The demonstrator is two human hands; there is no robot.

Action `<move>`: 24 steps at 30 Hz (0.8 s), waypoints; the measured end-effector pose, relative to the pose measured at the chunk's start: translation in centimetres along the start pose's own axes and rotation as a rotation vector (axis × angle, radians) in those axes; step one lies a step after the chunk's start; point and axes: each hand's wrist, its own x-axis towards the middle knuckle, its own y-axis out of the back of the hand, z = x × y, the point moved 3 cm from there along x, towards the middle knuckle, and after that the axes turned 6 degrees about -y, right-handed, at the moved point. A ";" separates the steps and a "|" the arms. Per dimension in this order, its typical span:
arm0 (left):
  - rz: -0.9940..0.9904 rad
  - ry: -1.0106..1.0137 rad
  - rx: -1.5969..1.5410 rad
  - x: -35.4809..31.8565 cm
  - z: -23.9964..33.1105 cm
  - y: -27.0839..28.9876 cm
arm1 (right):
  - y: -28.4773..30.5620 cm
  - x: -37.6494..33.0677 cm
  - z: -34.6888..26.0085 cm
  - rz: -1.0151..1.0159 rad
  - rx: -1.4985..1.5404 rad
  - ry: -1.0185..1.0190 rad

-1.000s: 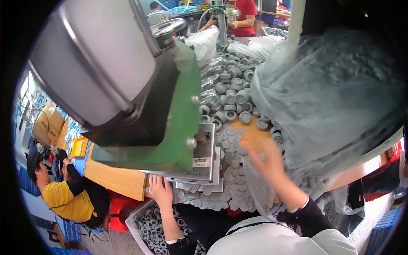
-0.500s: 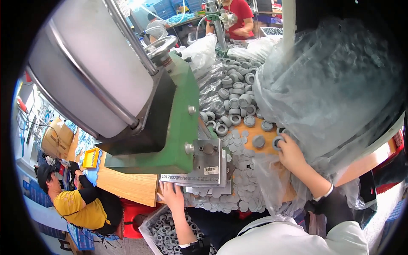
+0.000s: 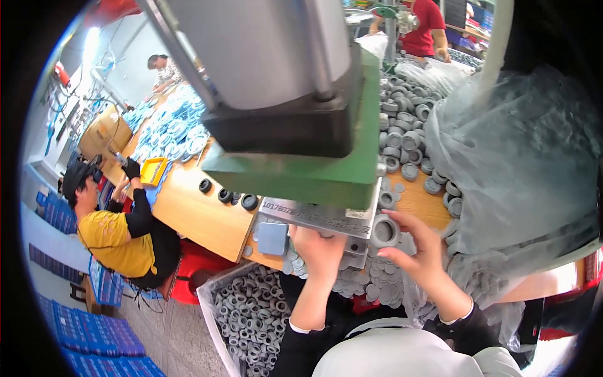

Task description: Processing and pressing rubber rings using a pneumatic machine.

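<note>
Thumb and fingertips of my right hand [image 3: 424,254] are round the edge of a thick grey ring-shaped part [image 3: 385,230], just right of the press's metal plate [image 3: 320,217]. My left hand [image 3: 318,251] reaches up to the front of that plate. Its fingers go under the edge and are hidden, so what they touch cannot be seen. A blue-grey block [image 3: 274,239] sits left of this hand. The green press head [image 3: 301,173] rises above both hands. Many thin grey discs [image 3: 377,276] lie scattered below the plate.
Grey round parts [image 3: 402,125] are heaped behind the press. A big clear plastic bag [image 3: 515,169] stands at the right. A white crate [image 3: 217,314] of grey rings is at lower left. Dark rings [image 3: 225,195] lie on the wooden table. A co-worker in yellow [image 3: 119,242] sits left.
My view has turned left. My right hand has brought a ring from the heap side to the plate. My left hand has gone from the plate's front left edge to beneath it.
</note>
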 end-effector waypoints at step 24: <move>-0.378 -0.029 0.564 -3.1 -15.0 6.8 | -1.4 2.9 10.6 0.110 -0.415 -0.119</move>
